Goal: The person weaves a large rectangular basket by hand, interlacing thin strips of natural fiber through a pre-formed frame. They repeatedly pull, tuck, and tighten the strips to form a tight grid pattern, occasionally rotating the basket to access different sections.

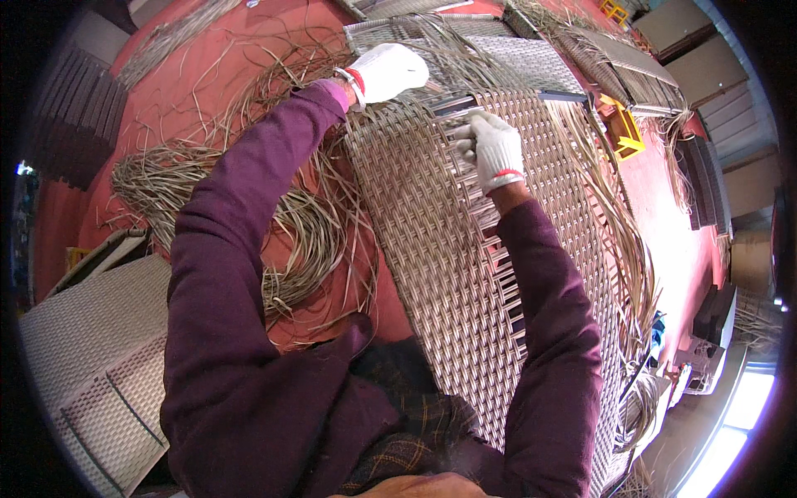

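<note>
Nearest the camera, two purple sleeves (249, 315) rise from the lower edge toward a long woven panel (432, 249), which lies on the red floor (207, 91) with its long axis running from the person's lap up and away toward the upper right. The left hand (386, 73) (white-gloved, like its partner) curls loosely over the panel's far left corner, while the right hand (496, 149), the nearer of the two, is pinched on a loose strip (455, 126) at the unfinished far end. The hands sit apart, both at that far end, with loose strands (290, 224) heaped just left of the panel.
</note>
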Action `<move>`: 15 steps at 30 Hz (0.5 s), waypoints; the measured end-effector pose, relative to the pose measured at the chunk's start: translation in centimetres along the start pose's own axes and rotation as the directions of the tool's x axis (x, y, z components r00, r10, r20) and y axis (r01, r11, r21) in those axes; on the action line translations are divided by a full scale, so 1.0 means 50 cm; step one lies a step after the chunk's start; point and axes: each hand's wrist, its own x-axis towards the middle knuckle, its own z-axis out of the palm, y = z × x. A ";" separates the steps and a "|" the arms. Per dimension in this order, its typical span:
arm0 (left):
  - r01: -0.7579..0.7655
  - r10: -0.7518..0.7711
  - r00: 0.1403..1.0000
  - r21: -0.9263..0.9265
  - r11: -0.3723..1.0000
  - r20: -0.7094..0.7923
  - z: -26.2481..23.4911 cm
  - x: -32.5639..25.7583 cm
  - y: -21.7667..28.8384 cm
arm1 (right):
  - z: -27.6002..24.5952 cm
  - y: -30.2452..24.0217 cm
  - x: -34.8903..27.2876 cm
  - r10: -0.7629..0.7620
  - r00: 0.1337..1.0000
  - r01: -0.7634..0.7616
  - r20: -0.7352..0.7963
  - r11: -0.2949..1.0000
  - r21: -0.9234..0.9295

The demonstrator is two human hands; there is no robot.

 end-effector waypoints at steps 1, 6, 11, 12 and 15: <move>0.043 -0.045 0.999 0.048 0.998 0.031 0.005 0.000 -0.013 | 0.002 0.001 0.025 0.036 0.999 -0.036 0.032 0.999 0.002; -0.086 0.088 0.996 0.155 0.984 -0.006 0.049 -0.002 -0.045 | 0.016 0.032 0.084 0.140 0.982 -0.134 0.126 0.989 -0.056; 0.074 -0.071 0.996 -0.041 0.996 0.062 0.077 0.002 -0.060 | 0.014 0.053 0.088 0.193 0.954 -0.256 0.230 0.923 0.286; 0.048 -0.048 0.997 -0.006 0.999 0.063 0.081 0.003 -0.061 | 0.012 0.057 0.085 0.175 0.958 -0.235 0.227 0.932 0.276; 0.040 -0.043 0.997 0.039 0.998 0.066 0.090 0.006 -0.058 | 0.005 0.063 0.082 0.163 0.969 -0.220 0.185 0.912 0.347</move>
